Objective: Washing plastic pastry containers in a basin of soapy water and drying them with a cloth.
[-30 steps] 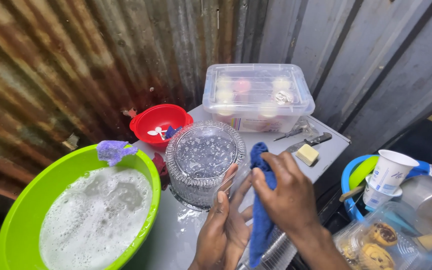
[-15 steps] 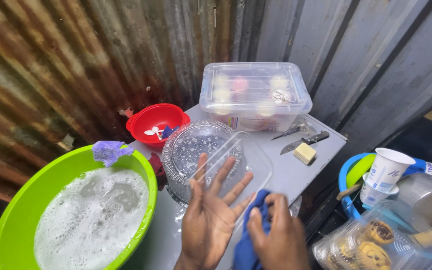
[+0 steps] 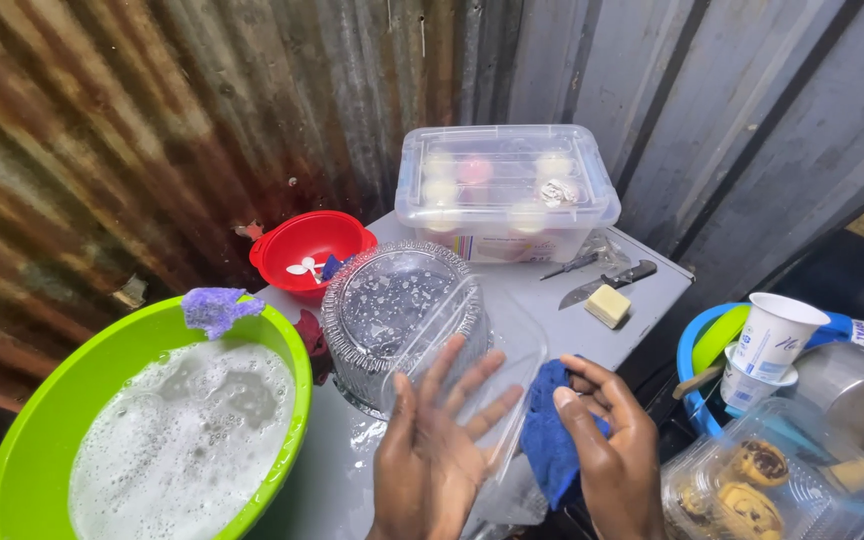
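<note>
1. Lid [image 3: 472, 375], clear plastic, rests against my left hand [image 3: 432, 450], whose fingers are spread wide behind it, above the grey table [image 3: 642, 290].
2. I see my right hand [image 3: 612, 450] pinching a blue cloth [image 3: 550, 440] just beside the lid.
3. Behind stands a clear ribbed dome [image 3: 397, 310]; a green basin [image 3: 152, 440] of suds sits left.
4. Farther back sit a red bowl [image 3: 307, 250] and a lidded box [image 3: 502, 190].

On my counter [image 3: 642, 300] the lidded storage box [image 3: 505, 190] sits at the back edge, the knife [image 3: 607, 284] and soap bar [image 3: 608, 305] toward the right edge, the domed cake cover [image 3: 397, 310] mid-counter, the basin [image 3: 142, 430] past the left edge.
</note>
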